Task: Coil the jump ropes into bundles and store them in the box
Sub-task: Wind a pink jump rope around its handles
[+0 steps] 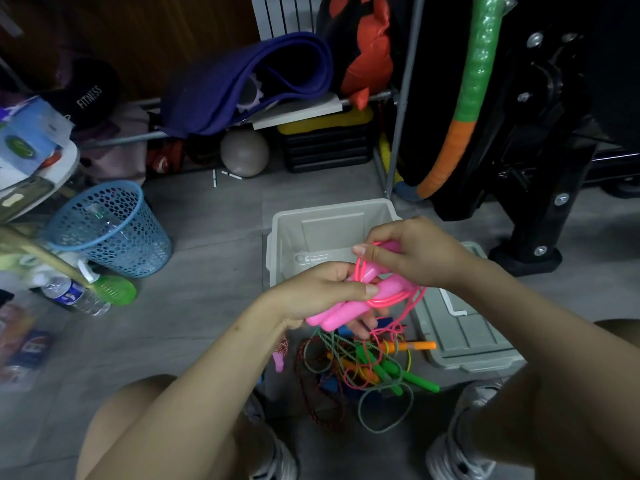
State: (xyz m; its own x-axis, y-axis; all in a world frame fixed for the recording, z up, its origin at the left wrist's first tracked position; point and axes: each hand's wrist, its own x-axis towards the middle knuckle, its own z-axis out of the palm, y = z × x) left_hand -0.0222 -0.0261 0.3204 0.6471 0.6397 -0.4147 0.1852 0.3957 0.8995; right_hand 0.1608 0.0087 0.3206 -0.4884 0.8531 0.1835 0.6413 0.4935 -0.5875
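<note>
Left hand [322,292] grips pink jump rope [349,306] handles over near rim of grey box [287,237], cord looped between both hands. Right hand [412,251] pinches pink loops just above. Tangled ropes [374,372] on floor below, lid [464,327] beside.

1 head-worn view looks forward and steeply down, close above both hands, with floor clutter beyond them and the knees beneath.

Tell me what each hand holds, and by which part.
Both hold the pink rope: the left hand grips its two handles together; the right hand pinches the cord loops at the handles' top.
</note>
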